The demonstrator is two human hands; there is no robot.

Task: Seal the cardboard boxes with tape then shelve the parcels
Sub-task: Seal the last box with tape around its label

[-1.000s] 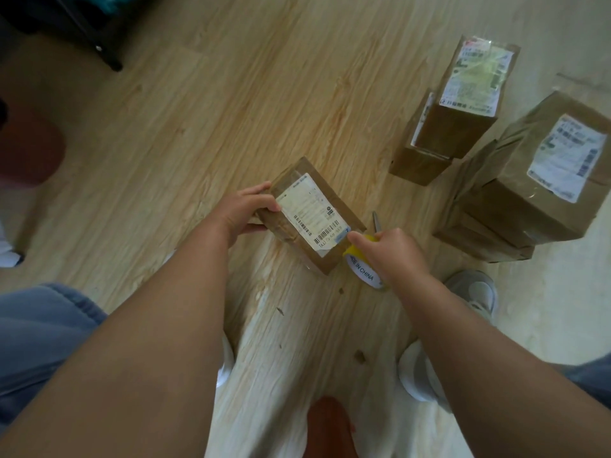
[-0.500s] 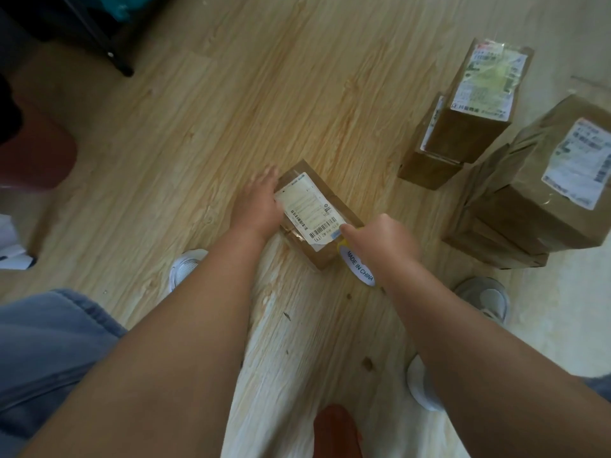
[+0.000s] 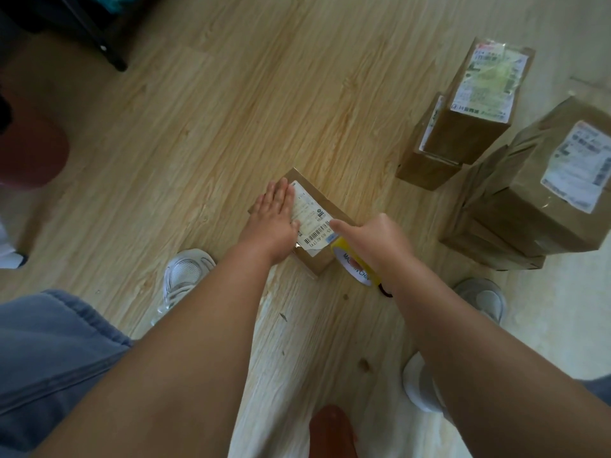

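Tape (image 3: pixel 355 271) gripped in right hand (image 3: pixel 377 239) at near end of box (image 3: pixel 312 216), forefinger out, seemingly pinning its end. Left hand (image 3: pixel 276 213) flat, fingers (image 3: pixel 281 196) straight, pressing box onto floor (image 3: pixel 231 110). Pull taut, smooth along seam. Stacked parcels (image 3: pixel 529 200) beyond.

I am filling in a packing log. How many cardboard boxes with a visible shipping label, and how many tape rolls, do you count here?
Labelled cardboard boxes: 4 (small box, tall box, low box, large box)
Tape rolls: 1 (yellow tape roll)
Total: 5
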